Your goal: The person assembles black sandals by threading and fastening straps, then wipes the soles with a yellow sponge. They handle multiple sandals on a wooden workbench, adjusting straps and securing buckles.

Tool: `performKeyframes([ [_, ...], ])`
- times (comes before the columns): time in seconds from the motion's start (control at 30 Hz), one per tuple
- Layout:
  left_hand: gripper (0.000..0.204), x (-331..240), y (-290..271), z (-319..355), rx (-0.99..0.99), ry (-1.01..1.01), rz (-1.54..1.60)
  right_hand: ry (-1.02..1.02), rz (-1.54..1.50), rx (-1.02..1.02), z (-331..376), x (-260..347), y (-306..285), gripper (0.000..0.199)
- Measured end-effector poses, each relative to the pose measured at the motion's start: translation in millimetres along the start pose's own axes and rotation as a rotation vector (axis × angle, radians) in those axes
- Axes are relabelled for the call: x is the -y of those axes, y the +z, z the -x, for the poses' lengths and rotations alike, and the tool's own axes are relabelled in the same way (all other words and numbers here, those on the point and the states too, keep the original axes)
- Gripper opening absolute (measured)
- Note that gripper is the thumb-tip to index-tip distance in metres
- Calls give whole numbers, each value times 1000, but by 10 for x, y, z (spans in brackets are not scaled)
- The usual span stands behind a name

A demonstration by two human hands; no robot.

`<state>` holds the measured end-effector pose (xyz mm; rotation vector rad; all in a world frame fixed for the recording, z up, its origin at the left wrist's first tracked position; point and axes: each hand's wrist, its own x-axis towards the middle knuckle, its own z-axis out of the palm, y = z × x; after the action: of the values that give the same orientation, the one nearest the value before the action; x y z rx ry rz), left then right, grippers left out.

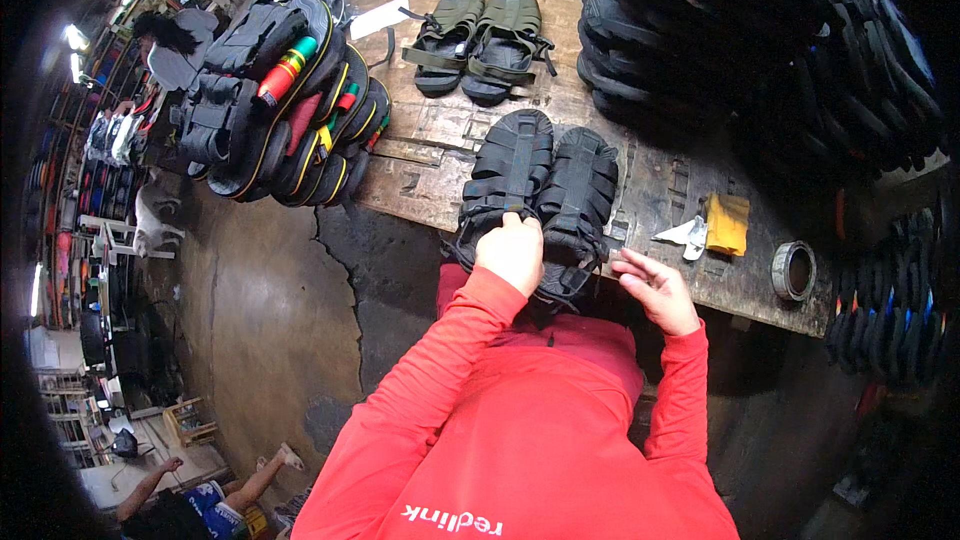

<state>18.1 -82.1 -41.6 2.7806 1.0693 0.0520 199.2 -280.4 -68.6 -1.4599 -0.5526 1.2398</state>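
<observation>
A pair of black strapped sandals lies at the near edge of the worn wooden workbench (pixel 420 170), toes pointing away from me. My left hand (pixel 512 255) is closed at the heel end of the left sandal (pixel 510 160), its fingertips pinching the strap there. Just to the right of the other black sandal (pixel 580 175), my right hand (pixel 657 290) has its fingers stretched out and apart; I see nothing in it. Farther back, an olive-green pair of sandals (pixel 505 30) rests side by side on the bench.
Stacked sandals with coloured straps (pixel 290 100) fill the bench's left end. A tall pile of black sandals (pixel 680 30) stands at the back right. On the right lie a yellow cloth-like piece (pixel 728 224), white scraps (pixel 684 235) and a tape roll (pixel 795 271). Another person (pixel 190 500) is far lower left.
</observation>
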Motion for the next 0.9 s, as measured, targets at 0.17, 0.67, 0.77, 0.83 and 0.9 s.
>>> performKeyframes([
  [0.17, 16, 514, -422, 108, -79, 114, 466, -41, -121, -133, 193, 14, -142, 46],
  [0.67, 55, 2173, 342, 1320, -481, -119, 1317, -23, -10, -90, 76, 32, 165, 42],
  [0.77, 54, 1824, 88, 1482, -433, -200, 1097, -21, 60, -121, 91, 58, 166, 38],
  [0.83, 55, 1537, -247, 1513, -243, -263, 503, -70, 86, -139, 133, 81, 118, 36],
  [0.9, 53, 1287, -580, 1473, -270, -125, 175, -100, 160, -249, 206, 105, 20, 35],
])
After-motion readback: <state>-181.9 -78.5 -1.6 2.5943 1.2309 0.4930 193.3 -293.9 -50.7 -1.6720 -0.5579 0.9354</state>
